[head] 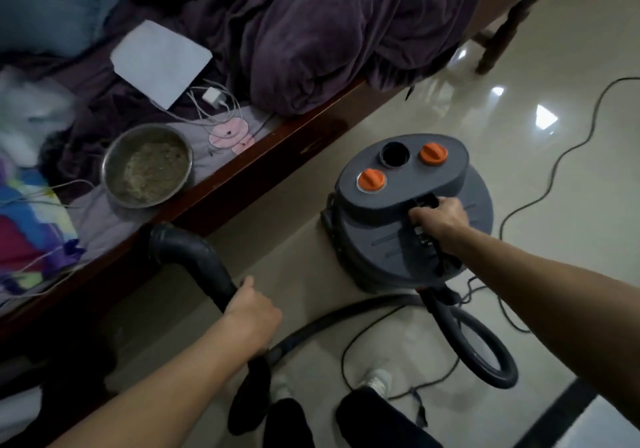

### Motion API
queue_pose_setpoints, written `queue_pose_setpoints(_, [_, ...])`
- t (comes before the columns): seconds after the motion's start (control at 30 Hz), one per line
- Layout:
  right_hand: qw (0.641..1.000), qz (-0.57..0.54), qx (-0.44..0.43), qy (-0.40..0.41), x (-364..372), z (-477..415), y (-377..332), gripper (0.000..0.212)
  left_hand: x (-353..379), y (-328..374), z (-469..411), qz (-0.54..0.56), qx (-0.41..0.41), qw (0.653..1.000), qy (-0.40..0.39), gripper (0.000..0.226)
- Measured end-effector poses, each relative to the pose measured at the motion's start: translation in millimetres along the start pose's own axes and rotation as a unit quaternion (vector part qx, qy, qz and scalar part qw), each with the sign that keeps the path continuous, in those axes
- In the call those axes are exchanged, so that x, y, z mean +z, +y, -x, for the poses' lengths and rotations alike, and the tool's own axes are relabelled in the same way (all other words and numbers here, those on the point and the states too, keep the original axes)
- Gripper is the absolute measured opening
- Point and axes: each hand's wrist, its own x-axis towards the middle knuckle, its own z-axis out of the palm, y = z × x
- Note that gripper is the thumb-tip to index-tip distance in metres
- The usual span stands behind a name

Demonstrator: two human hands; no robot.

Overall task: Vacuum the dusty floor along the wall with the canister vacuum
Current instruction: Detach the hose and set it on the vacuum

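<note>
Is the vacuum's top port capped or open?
Open: the port shows a dark hole, with no cap on it.

The canister vacuum [408,219] stands right of the bed [242,170], hose [478,340] nearer.

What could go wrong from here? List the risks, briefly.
1. The black cord loops on the floor by the feet and the canister, which the right hand grips: it might snag or trip.
2. The tube in the left hand bends up beside the metal bowl at the bed's edge; a swing could knock it.
</note>
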Motion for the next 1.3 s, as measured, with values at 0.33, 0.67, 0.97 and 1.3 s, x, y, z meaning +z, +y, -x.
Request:
queue_pose_setpoints(0.33, [0.996,0.071,-0.034,-0.031,7.5,-18.6,-10.6,0.039,6.7,-24.2,12.0,0.071,0.018,0.992,0.099,0.021])
queue_pose_setpoints(0.67, [0.951,0.03,-0.103,-0.288,79.6,181.6,38.4,0.066,-40.8,-85.2,33.8,0.026,0.071,0.913,0.401,0.028])
queue_pose_setpoints(0.97, [0.941,-0.248,-0.063,-0.223,124.7,231.4,4.3,0.051,-80.1,-116.0,69.0,0.046,0.117,0.794,0.595,0.045])
queue_pose_setpoints(1.3, [0.791,-0.602,0.009,-0.108,-17.6,226.8,-44.7,0.053,10.9,-53.3,17.9,0.46,0.101,0.842,0.264,0.11])
